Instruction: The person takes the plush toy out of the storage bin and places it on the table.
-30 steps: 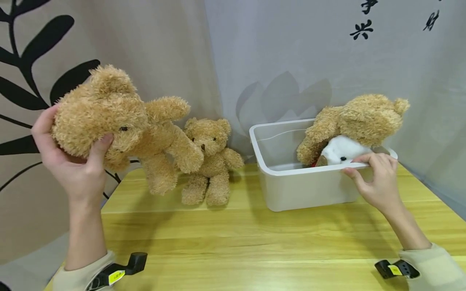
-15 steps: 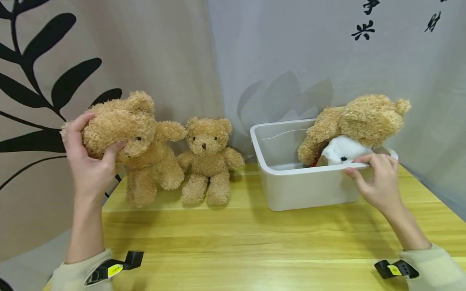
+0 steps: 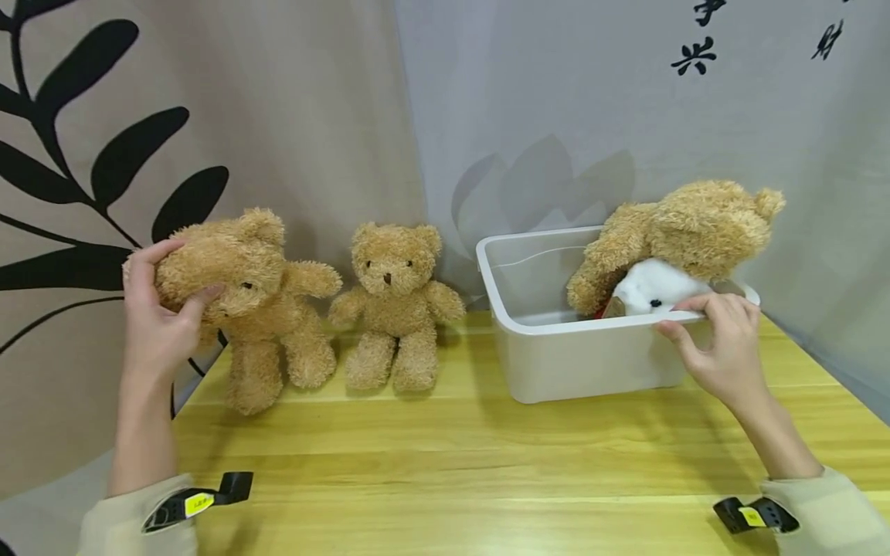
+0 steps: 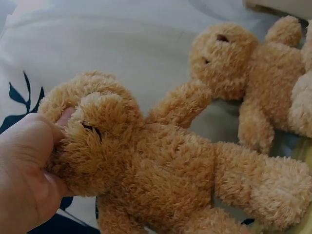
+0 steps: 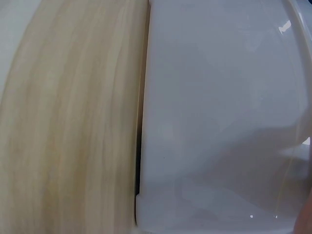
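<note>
My left hand (image 3: pixel 154 336) grips the head of a tan teddy bear (image 3: pixel 257 320) on the left of the table, its feet low at the tabletop. In the left wrist view the thumb presses into the fur of the bear (image 4: pixel 165 165), and the palm side is hidden behind the head. Beside it a second tan teddy bear (image 3: pixel 398 309) sits upright, facing me. On the right, my right hand (image 3: pixel 726 344) pinches the front rim of a grey plastic bin (image 3: pixel 591 363), fingers over the edge, thumb outside. The right wrist view shows mostly the side of the bin (image 5: pixel 219 97).
Inside the bin another tan teddy bear (image 3: pixel 709 232) leans out over the right end, above a white plush toy (image 3: pixel 650 286) with a dark eye. The wooden table (image 3: pixel 431 471) meets a printed curtain (image 3: pixel 313 116) at the back.
My left hand has lowered the teddy bear toward the table and moved it slightly left over the last half second, away from the seated bear. The right hand and bin stay put.
</note>
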Tool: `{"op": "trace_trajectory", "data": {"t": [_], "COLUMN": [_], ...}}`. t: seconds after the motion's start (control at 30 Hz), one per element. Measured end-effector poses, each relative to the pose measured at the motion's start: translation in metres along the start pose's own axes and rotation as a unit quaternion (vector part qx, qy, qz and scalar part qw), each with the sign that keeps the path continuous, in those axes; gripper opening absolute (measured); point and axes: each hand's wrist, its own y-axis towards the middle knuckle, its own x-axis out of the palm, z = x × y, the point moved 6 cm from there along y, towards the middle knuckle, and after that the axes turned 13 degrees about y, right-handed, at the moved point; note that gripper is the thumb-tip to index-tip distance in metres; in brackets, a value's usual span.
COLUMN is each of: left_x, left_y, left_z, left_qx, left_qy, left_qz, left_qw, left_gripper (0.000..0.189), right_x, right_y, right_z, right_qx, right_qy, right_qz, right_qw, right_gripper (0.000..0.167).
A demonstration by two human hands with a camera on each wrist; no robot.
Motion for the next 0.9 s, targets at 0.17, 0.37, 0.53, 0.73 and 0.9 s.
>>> {"op": "trace_trajectory", "data": {"t": [0.17,0.37,0.53,0.73,0.9], "left_x": [-0.007,-0.005,0.006,0.020,0.037], "left_y": [0.002,0.003,0.009,0.013,0.015], "left_z": [-0.006,-0.012,-0.022,-0.040,-0.056], "left_qx": [0.002,-0.013,-0.003,0.002,-0.001], "left_qy": [-0.005,0.025,0.072,0.118,0.119], "left_qz": [0.000,-0.027,-0.067,-0.126,-0.194], "left_qw": [1.0000,0.9992,0.9951,0.9850,0.9737], "left_gripper": [0.066,0.064,0.058,0.054,0.052], "right_x": [0.000,0.000,0.000,0.001,0.001], "right_y": [0.000,-0.001,-0.001,-0.001,-0.001], "right_z": [0.001,0.002,0.001,0.000,0.000], "right_qx": [0.000,-0.002,-0.002,-0.002,-0.001], "right_qy": [0.002,0.002,0.000,0.002,0.002], "right_qz": [0.002,0.002,0.001,0.003,0.005], "right_qw": [1.0000,1.0000,1.0000,1.0000,1.0000], "right_gripper": [0.079,0.078,0.079,0.080,0.080]}}
